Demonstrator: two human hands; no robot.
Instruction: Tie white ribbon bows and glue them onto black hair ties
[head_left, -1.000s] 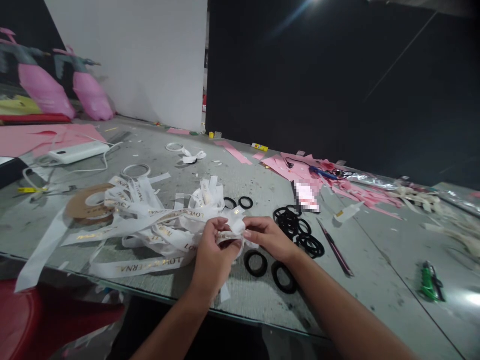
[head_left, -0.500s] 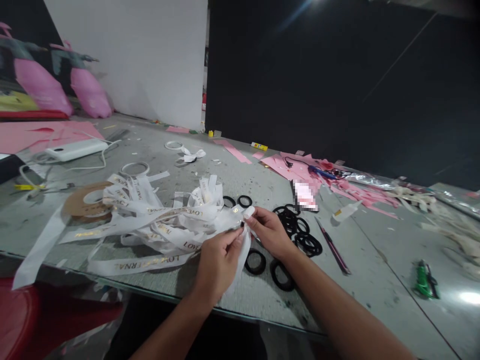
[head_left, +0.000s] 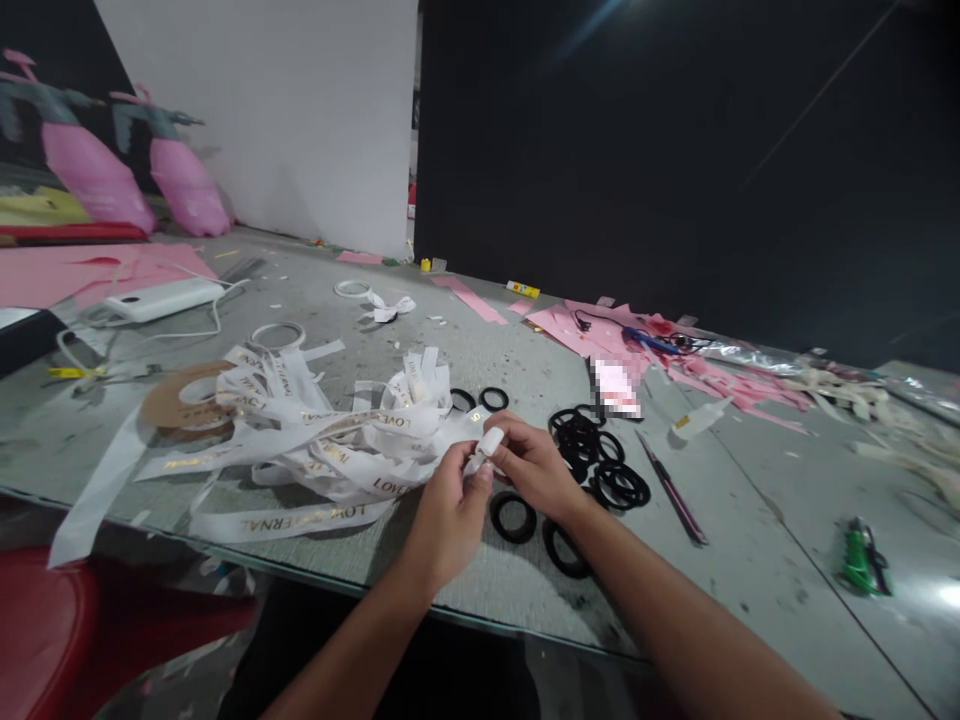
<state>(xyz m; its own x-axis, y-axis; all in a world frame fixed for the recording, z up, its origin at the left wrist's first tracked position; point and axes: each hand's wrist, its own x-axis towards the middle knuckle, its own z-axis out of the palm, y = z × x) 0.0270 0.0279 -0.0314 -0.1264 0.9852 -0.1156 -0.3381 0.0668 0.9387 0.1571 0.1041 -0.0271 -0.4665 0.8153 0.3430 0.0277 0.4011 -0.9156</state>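
Observation:
My left hand [head_left: 455,515] and my right hand [head_left: 532,465] meet above the near part of the table. Both are closed on a white ribbon [head_left: 490,441], whose folded end sticks up between the fingertips. Whether a black ring sits inside the fold is hidden by my fingers. Left of my hands spreads a tangled heap of white ribbon [head_left: 337,455] printed with gold letters, running back to a cardboard roll [head_left: 176,408]. Just below my right hand lies a thick black elastic ring [head_left: 514,518], and a pile of similar black rings [head_left: 577,440] lies to its right.
To the right are a purple-handled pointed tool [head_left: 679,495], a small white bottle [head_left: 697,420] and a green tool [head_left: 859,560]. Pink paper scraps [head_left: 585,335] lie behind. A white power strip [head_left: 169,300] and pink spray bottles [head_left: 187,190] stand left. A red stool [head_left: 45,630] is below the edge.
The loose tail of ribbon that hung below my hands is no longer visible there. My fingers have drawn closer together around the ribbon, and the view has shifted slightly.

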